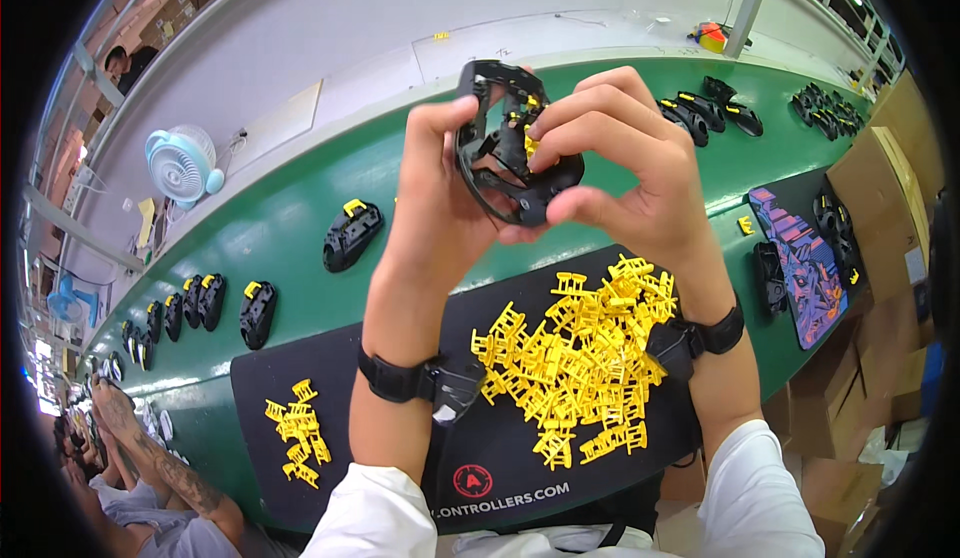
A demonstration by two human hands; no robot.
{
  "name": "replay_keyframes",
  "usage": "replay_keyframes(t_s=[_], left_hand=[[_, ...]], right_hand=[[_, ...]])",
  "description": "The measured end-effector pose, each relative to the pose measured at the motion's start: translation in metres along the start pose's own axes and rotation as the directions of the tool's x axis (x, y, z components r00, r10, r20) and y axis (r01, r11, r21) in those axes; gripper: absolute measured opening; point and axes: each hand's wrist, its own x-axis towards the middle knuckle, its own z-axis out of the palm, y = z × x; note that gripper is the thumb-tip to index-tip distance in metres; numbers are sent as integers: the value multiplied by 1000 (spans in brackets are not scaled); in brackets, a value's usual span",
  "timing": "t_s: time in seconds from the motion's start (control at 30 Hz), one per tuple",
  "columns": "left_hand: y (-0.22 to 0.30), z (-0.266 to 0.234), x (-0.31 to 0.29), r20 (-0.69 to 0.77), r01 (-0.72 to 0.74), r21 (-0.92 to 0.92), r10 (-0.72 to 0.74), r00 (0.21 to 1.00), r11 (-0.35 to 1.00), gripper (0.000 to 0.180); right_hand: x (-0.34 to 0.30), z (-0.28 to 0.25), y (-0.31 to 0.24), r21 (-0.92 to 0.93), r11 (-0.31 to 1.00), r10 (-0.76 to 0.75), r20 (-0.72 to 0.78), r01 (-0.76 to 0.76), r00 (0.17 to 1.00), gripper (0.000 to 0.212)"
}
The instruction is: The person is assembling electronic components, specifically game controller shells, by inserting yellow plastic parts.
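Raised over the bench is a black, hollow plastic shell (pixel 548 201), shaped somewhat like a computer mouse and tilted up. My left hand (pixel 432 173) grips its left side, thumb on the rim and the other fingers behind. My right hand (pixel 630 153) closes on the shell's right side, fingertips against a yellow plastic piece (pixel 531 146) inside and thumb at the lower edge. Part of that piece is hidden by the fingers. Below my wrists lies a large heap of yellow plastic clips (pixel 570 368), and a smaller pile of yellow clips (pixel 298 433) sits to the left.
A black mat (pixel 375 458) covers the near part of the green bench (pixel 300 308). Black shells with yellow pieces (pixel 352 235) stand in a row leftward; more black shells (pixel 703 110) lie far right. A patterned mat (pixel 800 268), cardboard boxes (pixel 880 188), a fan (pixel 183 166) and a co-worker's arm (pixel 160 438) flank the bench.
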Motion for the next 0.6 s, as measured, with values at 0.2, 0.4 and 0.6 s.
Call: replay_keyframes(t_s=[0.2,0.4,0.6], left_hand=[[-3,-38,8,190,253,-147,-224,956,956,58],[-8,-53,10,88,376,-89,-368,925,922,56],[-31,-41,17,-272,377,144,-330,904,915,52]], right_hand=[[-10,11,-1,-156,986,-28,195,59,980,28],[-30,23,-5,-124,990,88,190,-64,978,24],[-67,19,4,-154,973,209,259,-173,943,35]])
